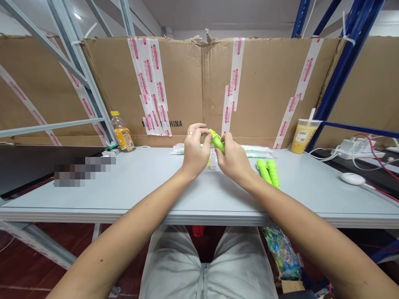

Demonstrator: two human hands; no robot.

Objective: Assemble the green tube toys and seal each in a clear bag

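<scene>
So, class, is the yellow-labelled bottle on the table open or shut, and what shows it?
Shut: a yellow cap sits on top of the bottle. How tightly it is screwed down, I cannot tell.

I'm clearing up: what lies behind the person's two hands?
Clear plastic packaging shows beyond the right hand, and more clear plastic beside the left hand. The hands and green piece they hold hide whether these join.

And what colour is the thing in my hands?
The held piece is bright green, head view.
</scene>
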